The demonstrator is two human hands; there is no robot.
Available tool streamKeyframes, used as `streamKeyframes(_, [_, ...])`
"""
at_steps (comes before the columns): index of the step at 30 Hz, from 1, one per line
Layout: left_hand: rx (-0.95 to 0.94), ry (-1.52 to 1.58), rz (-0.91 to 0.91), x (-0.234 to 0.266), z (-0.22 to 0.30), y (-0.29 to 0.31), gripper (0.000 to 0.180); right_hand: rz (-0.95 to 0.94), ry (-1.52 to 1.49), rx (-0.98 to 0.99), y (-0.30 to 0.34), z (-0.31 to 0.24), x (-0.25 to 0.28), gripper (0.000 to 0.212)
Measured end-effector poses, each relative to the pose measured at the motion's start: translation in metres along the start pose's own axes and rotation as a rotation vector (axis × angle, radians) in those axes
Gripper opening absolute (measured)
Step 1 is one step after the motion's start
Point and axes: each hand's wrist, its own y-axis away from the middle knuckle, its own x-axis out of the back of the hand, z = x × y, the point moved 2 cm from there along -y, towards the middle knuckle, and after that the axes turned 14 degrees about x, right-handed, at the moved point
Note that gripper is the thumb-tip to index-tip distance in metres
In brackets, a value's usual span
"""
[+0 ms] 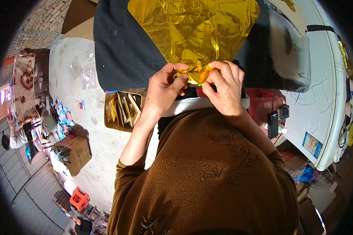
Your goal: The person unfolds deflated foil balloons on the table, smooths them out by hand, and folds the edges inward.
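Note:
A shiny gold foil sheet [196, 33], creased and round-cornered like a flat foil balloon, lies over a black cloth [123, 47]. It narrows toward me, down to the crumpled end between my hands. My left hand [163, 88] pinches that end from the left, thumb against the bent fingers. From the right, my right hand [225, 87] grips the same narrow end with curled fingers. The fingertips partly hide the bunched foil, and any small part inside them cannot be made out.
An open carton [123, 126] of folded gold pieces stands below left of the cloth. Clear plastic packaging [288, 51] covers the cloth's right side. A black device [273, 124] with cables sits by the white table [315, 102]. A cardboard box [80, 154] and red stool [79, 198] are farther left.

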Motion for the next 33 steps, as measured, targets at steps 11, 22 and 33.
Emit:
streamKeyframes(11, [-0.184,-0.441,0.198,-0.008,0.010,0.007,0.028,0.010,-0.063,-0.093,0.003,0.005,-0.002,0.048])
streamKeyframes(22, [-0.305,-0.840,0.348,-0.019,0.022,0.012,0.039,0.009,-0.010,-0.009,0.004,0.009,0.003,0.046])
streamKeyframes(33, [-0.830,-0.952,0.360,-0.040,0.034,0.005,0.046,0.015,0.025,0.058,0.007,0.013,0.001,0.027])
